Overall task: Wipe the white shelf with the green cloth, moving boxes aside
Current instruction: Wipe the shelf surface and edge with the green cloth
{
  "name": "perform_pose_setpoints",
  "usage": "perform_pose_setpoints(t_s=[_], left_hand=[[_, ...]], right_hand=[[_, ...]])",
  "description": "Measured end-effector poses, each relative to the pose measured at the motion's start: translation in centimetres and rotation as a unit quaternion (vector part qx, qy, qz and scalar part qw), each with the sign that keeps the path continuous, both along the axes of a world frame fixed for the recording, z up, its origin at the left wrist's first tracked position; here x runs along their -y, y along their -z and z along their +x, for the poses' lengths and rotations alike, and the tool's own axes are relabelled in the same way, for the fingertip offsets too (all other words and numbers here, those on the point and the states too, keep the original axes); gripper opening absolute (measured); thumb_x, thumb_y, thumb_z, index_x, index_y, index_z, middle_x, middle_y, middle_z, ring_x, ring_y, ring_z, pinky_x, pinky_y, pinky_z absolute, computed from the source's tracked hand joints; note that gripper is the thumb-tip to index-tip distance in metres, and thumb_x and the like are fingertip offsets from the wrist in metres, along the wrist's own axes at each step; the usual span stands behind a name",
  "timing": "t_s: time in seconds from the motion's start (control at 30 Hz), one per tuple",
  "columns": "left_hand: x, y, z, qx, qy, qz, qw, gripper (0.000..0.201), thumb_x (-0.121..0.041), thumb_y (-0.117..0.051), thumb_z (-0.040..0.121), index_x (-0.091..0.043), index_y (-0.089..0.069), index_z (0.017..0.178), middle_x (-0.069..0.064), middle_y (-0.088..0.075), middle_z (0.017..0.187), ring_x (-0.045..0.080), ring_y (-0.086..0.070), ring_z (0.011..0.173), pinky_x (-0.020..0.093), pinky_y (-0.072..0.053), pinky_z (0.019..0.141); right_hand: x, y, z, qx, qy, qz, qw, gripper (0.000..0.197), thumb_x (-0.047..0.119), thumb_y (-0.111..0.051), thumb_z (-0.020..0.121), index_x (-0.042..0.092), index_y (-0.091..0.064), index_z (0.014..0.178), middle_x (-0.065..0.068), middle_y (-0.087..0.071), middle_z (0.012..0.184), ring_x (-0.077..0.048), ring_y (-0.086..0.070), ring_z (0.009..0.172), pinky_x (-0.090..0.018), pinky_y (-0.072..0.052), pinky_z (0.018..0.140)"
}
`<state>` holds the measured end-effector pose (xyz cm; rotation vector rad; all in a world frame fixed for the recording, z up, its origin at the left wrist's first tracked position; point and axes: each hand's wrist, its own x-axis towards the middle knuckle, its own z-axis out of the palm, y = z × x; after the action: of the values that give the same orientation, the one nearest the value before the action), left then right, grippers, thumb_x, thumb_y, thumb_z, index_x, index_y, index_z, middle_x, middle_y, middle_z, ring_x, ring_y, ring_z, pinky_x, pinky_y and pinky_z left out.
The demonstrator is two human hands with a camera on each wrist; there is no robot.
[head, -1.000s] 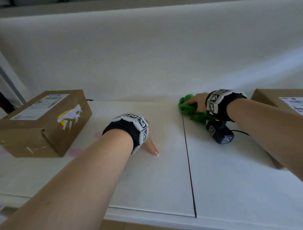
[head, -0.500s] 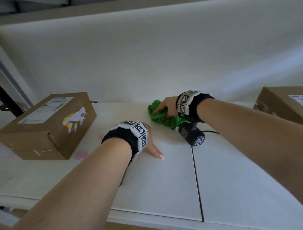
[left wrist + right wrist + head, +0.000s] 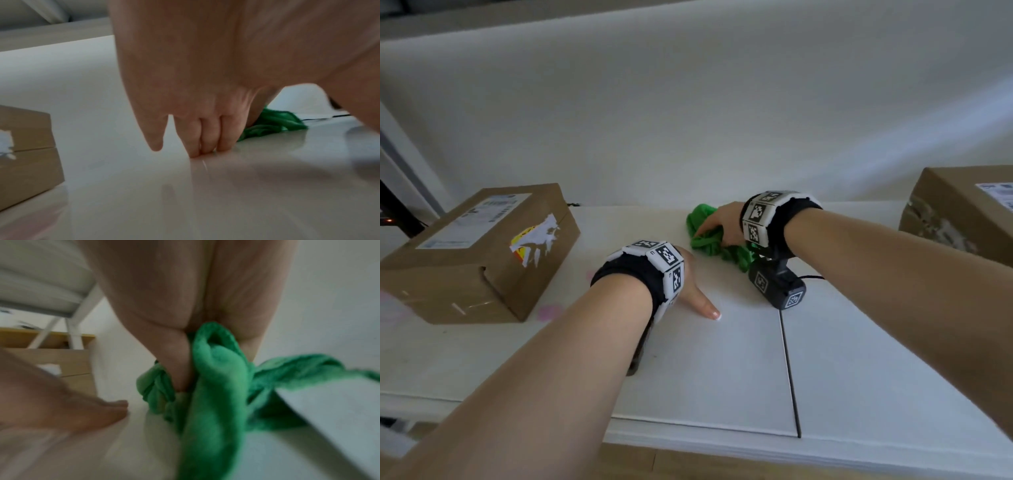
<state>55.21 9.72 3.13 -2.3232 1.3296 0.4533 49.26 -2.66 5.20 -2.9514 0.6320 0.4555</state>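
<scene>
The green cloth (image 3: 709,240) lies bunched on the white shelf (image 3: 709,370) near the back wall. My right hand (image 3: 722,222) grips it from above, fingers curled into the folds of the cloth (image 3: 213,386). Just left of the cloth, my left hand (image 3: 693,291) rests flat on the shelf, its straight fingers (image 3: 205,138) touching the surface and holding nothing. A brown cardboard box (image 3: 476,253) with a torn sticker stands at the far left. A second cardboard box (image 3: 962,219) sits at the far right edge of the head view.
A seam (image 3: 789,370) runs front to back between two shelf panels. The white back wall (image 3: 688,120) rises close behind the cloth. Faint pink marks (image 3: 549,312) show on the shelf beside the left box. The shelf's front edge (image 3: 688,442) is near me.
My right hand has slid the green cloth leftward along the back of the shelf, across the seam, to just beside my left hand. The left hand has stayed planted.
</scene>
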Motion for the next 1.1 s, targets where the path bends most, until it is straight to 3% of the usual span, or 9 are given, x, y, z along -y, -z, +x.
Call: perform_pose_setpoints(t_s=[0.13, 0.27, 0.37, 0.53, 0.67, 0.8, 0.9, 1.0, 1.1], left_hand=[[-2.0, -1.2, -1.0, -0.019, -0.033, -0.052, 0.998, 0.127, -0.089, -0.054, 0.027, -0.015, -0.051, 0.130, 0.005, -0.057, 0.133, 0.025, -0.056, 0.120, 0.037, -0.045, 0.103], [-4.9, -3.0, -1.8, -0.011, -0.070, -0.093, 0.993, 0.092, -0.060, -0.068, 0.072, -0.008, -0.040, 0.142, 0.009, -0.047, 0.145, 0.027, -0.047, 0.133, 0.037, -0.039, 0.110], [-7.5, -4.1, -2.2, 0.009, -0.062, -0.095, 0.994, 0.075, -0.040, -0.063, 0.086, -0.005, -0.034, 0.146, 0.011, -0.042, 0.148, 0.028, -0.043, 0.136, 0.036, -0.036, 0.112], [-12.2, -5.1, -2.5, 0.000, -0.065, -0.136, 0.989, 0.057, -0.032, -0.056, 0.092, -0.006, -0.045, 0.140, 0.011, -0.051, 0.142, 0.027, -0.048, 0.131, 0.036, -0.040, 0.109], [-15.7, -4.9, -3.2, -0.017, -0.077, -0.151, 0.985, 0.048, -0.030, -0.054, 0.094, -0.006, -0.052, 0.136, 0.009, -0.054, 0.140, 0.025, -0.050, 0.129, 0.032, -0.040, 0.108], [-19.4, -3.3, -3.5, -0.022, -0.098, -0.129, 0.987, 0.027, -0.028, -0.051, 0.094, -0.009, -0.068, 0.105, 0.015, -0.061, 0.119, 0.026, -0.057, 0.112, 0.030, -0.045, 0.097], [-21.9, -2.1, -3.6, -0.010, -0.122, -0.117, 0.986, 0.039, -0.026, -0.048, 0.096, -0.004, -0.061, 0.125, 0.012, -0.062, 0.125, 0.028, -0.058, 0.115, 0.034, -0.047, 0.098], [-23.8, -1.2, -3.4, 0.012, -0.141, -0.090, 0.986, 0.038, -0.020, -0.043, 0.098, -0.002, -0.059, 0.127, 0.012, -0.061, 0.114, 0.027, -0.057, 0.105, 0.029, -0.042, 0.082], [-24.9, -0.5, -3.3, 0.027, -0.138, -0.064, 0.988, 0.038, -0.017, -0.040, 0.100, -0.002, -0.054, 0.132, 0.014, -0.054, 0.136, 0.028, -0.053, 0.125, 0.032, -0.043, 0.098]], right_hand=[[0.1, -0.5, -3.9, -0.015, 0.021, -0.042, 0.999, 0.058, 0.007, -0.048, 0.091, 0.032, -0.039, 0.142, -0.006, -0.042, 0.148, -0.026, -0.048, 0.129, -0.030, -0.040, 0.103], [-2.0, -0.8, -4.5, -0.040, 0.050, -0.042, 0.997, 0.062, 0.004, -0.043, 0.092, 0.029, -0.031, 0.147, -0.006, -0.033, 0.154, -0.027, -0.041, 0.136, -0.033, -0.036, 0.110], [-6.0, -0.6, -4.3, -0.015, 0.003, -0.026, 1.000, 0.062, 0.003, -0.040, 0.090, 0.036, -0.038, 0.143, -0.004, -0.040, 0.150, -0.028, -0.046, 0.132, -0.035, -0.039, 0.110], [-12.9, -0.1, -5.9, -0.003, -0.055, 0.027, 0.998, 0.063, -0.001, -0.037, 0.090, 0.039, -0.045, 0.137, -0.001, -0.045, 0.146, -0.024, -0.049, 0.128, -0.028, -0.040, 0.105], [-15.9, -0.2, -8.8, -0.025, -0.066, 0.077, 0.994, 0.064, -0.003, -0.038, 0.087, 0.040, -0.050, 0.133, -0.001, -0.046, 0.145, -0.024, -0.048, 0.128, -0.034, -0.039, 0.110], [-15.9, -0.9, -9.1, 0.038, 0.005, 0.048, 0.998, 0.055, -0.002, -0.042, 0.089, 0.025, -0.051, 0.136, -0.006, -0.054, 0.138, -0.026, -0.052, 0.123, -0.029, -0.040, 0.102], [-17.5, -0.4, -7.7, 0.061, 0.051, 0.020, 0.997, 0.053, 0.001, -0.039, 0.092, 0.020, -0.044, 0.142, -0.011, -0.045, 0.145, -0.029, -0.044, 0.132, -0.031, -0.035, 0.107], [-20.3, 0.4, -6.9, 0.076, 0.037, 0.032, 0.996, 0.054, 0.003, -0.038, 0.093, 0.024, -0.041, 0.143, -0.009, -0.043, 0.147, -0.029, -0.041, 0.134, -0.030, -0.033, 0.109], [-22.3, 1.2, -7.3, 0.089, 0.017, 0.060, 0.994, 0.059, -0.003, -0.038, 0.091, 0.025, -0.043, 0.142, -0.007, -0.041, 0.149, -0.027, -0.039, 0.136, -0.030, -0.032, 0.111]])
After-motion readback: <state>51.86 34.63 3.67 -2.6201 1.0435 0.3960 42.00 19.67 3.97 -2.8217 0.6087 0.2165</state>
